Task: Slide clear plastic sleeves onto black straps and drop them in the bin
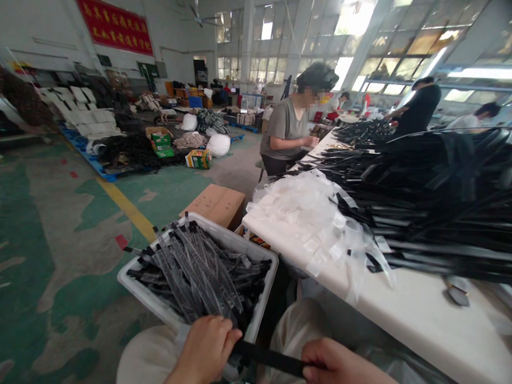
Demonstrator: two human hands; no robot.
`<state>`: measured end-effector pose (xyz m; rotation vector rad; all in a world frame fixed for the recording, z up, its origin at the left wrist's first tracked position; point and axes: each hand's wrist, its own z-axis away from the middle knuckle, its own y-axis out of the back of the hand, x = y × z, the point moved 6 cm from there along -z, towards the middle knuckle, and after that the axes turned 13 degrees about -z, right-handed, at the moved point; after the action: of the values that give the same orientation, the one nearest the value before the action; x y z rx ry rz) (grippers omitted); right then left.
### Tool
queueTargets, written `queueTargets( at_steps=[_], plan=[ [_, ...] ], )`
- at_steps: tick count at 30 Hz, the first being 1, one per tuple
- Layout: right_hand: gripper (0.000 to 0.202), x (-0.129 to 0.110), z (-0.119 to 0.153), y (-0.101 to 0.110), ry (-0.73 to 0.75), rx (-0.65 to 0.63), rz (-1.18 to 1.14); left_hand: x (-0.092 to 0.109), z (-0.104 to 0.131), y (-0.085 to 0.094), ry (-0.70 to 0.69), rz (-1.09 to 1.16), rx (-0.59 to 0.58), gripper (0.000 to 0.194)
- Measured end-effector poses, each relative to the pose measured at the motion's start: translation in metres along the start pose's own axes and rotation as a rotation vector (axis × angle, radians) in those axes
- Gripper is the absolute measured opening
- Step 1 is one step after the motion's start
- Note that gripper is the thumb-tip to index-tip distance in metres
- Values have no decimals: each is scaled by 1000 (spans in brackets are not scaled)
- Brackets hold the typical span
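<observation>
A black strap (272, 358) stretches between my two hands, low in the view above my lap. My left hand (209, 346) is closed round its left end, beside the near rim of a white bin (265, 309). Black strips in clear sleeves (195, 269) fill that bin. Fingers of my right hand (331, 362) pinch the strap's other end, below the table's near edge. Part of the strap is hidden inside each hand.
The white table (415, 315) on the right bears clear plastic sleeves (307, 212), a large heap of black straps (441, 208) and a small dark object (458, 294). A cardboard box (217, 205) stands behind the bin. A person (289, 126) sits at the table's far left side.
</observation>
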<state>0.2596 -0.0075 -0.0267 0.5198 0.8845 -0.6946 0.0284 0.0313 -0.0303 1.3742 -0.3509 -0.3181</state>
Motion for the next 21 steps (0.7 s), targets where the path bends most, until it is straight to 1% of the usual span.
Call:
queueTargets(
  at_steps=[1, 2, 5, 6, 7, 8, 9, 10, 12, 13, 14, 15, 16, 19, 20, 21],
  plan=[
    [23, -3, 0, -1, -3, 20, -5, 8, -1, 0, -36, 1, -2, 40],
    [23, -8, -1, -4, 3, 33, -14, 20, -3, 0, -73, 6, -1, 38],
    [22, -23, -10, -17, 11, 32, -70, 66, -9, 2, -196, 39, 1, 34],
    [21, -25, -11, -19, 28, 17, -82, 76, -11, 4, -233, 45, 8, 33],
    [19, -26, -11, -19, 58, -4, -79, 80, -11, 5, -245, 45, 15, 33],
    [18, -24, -7, -16, 82, -21, -51, 75, -12, 7, -229, 37, 21, 32],
    [17, -19, -2, -10, 94, -26, 1, 63, -12, 10, -185, 24, 27, 33],
    [17, -11, 4, -2, 88, -16, 62, 46, -12, 11, -122, 8, 31, 35],
    [18, 5, 16, 14, 30, 32, 140, 11, -11, 14, -12, -19, 33, 40],
    [22, 12, 19, 19, 1, 57, 126, 0, -11, 14, 6, -26, 33, 42],
    [27, 15, 20, 21, -9, 73, 81, -4, -11, 14, 3, -27, 33, 43],
    [32, 15, 18, 19, -5, 79, 14, -1, -12, 13, -18, -23, 30, 43],
    [37, 12, 14, 14, 0, 83, -57, 9, -13, 11, -51, -14, 27, 42],
    [50, -3, -6, -6, 41, 73, -193, 53, -17, 5, -165, 45, 28, 40],
    [53, -9, -11, -11, 63, 66, -211, 65, -18, 3, -189, 72, 34, 41],
    [56, -13, -14, -15, 78, 56, -223, 72, -19, 2, -198, 99, 43, 43]
  ],
)
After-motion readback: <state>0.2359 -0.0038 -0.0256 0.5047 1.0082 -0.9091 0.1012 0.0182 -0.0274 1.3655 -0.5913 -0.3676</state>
